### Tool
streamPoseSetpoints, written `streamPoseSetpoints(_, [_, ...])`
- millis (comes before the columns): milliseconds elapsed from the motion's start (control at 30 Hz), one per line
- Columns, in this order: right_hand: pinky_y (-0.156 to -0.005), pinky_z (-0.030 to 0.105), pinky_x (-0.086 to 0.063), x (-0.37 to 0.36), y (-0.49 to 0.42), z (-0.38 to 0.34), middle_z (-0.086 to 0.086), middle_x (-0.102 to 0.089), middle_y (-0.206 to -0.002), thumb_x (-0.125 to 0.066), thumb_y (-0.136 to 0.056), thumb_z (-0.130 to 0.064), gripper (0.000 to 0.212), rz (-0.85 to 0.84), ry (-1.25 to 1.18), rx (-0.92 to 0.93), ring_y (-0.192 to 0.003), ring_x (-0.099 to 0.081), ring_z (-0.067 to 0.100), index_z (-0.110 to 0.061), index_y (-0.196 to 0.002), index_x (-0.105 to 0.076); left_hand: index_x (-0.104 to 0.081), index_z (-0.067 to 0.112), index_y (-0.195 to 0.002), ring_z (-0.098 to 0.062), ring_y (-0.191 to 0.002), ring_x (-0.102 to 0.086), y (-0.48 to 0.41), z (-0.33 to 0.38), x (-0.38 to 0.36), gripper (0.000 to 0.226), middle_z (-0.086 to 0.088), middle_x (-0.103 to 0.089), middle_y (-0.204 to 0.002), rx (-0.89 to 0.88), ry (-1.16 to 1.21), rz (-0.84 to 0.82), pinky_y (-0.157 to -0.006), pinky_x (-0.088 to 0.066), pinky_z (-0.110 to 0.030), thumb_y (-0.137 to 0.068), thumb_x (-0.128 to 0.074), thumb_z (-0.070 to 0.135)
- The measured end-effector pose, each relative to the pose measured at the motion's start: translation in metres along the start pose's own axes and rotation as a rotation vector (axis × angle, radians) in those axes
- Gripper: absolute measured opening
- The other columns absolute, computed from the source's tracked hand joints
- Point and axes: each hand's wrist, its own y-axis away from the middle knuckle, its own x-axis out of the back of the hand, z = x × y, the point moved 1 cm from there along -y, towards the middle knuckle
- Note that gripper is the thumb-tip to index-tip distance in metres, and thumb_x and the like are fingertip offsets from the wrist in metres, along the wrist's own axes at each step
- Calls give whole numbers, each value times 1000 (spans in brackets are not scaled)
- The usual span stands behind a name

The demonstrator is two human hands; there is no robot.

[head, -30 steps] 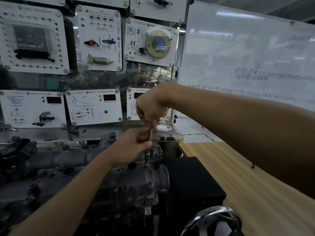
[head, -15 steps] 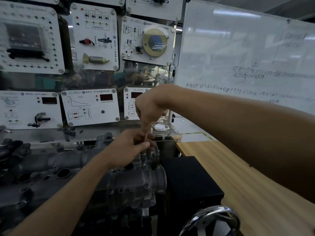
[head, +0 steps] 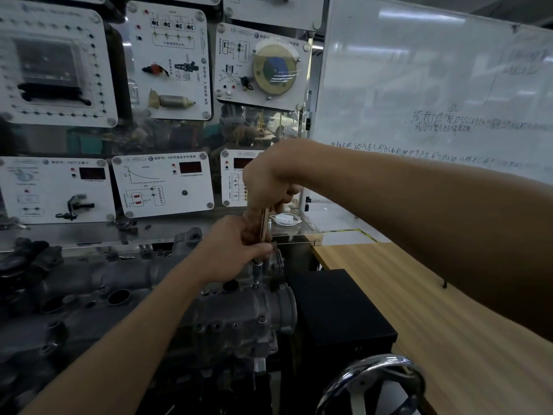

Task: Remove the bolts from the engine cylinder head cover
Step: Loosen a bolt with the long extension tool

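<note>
Tool shaft is mostly hidden inside left hand and right hand.

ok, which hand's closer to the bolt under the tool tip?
Left. The left hand grips the tool low down, just above the bolt. The right hand holds the tool's top end, higher up and farther from the bolt.

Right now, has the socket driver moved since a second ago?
No. The socket driver stands at the same spot beside the dark round hole at the cylinder head cover's right end.
</note>
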Motion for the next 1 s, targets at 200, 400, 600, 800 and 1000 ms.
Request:
streamPoseSetpoints(200, [-41, 22, -40, 6, 6, -3, 5, -58, -68, -69, -89, -33, 27, 2, 124, 20, -43, -45, 14, -6, -86, -69, -59, 32, -91, -2, -81, -69, 2, 1, -10, 15, 8, -72, -88, 54, 90, 46, -72, -52, -18, -86, -74, 31])
streamPoseSetpoints(400, [-40, 22, -33, 5, 1, -8, 0, -51, -60, -64, -90, -50, 39, -39, -5, -22, -38, -35, 11, -12, -81, -66, -66, 24, -72, 0, -60, -66, 3, 1, -4, 20, 8, -70, -64, 14, -118, 133, -60, -52, -24, -81, -78, 37])
streamPoseSetpoints(600, [-56, 26, -49, 1, 6, -5, 5, -67, -78, -73, -87, -32, 26, -23, 170, -2, -61, -59, 16, -7, -94, -68, -59, 39, -102, 5, -88, -67, 7, -2, -9, 19, 15, -70, -96, 31, 128, 2, -81, -57, -25, -90, -70, 29])
streamPoseSetpoints(800, [-37, 17, -34, 0, 3, -6, -1, -54, -54, -64, -91, -46, 38, -30, 2, -22, -36, -37, 11, -12, -73, -64, -54, 26, -69, -4, -58, -57, 4, 5, -8, 31, 8, -61, -63, -15, -153, 221, -59, -48, -27, -76, -82, 40])
streamPoseSetpoints(1000, [-68, 28, -51, 0, 6, -11, 6, -70, -97, -77, -82, -34, 33, 90, 201, 57, -89, -68, 21, -9, -103, -70, -51, 42, -111, 1, -106, -63, 12, 0, -2, 35, 16, -65, -116, 45, 115, -138, -92, -54, -29, -91, -67, 17])
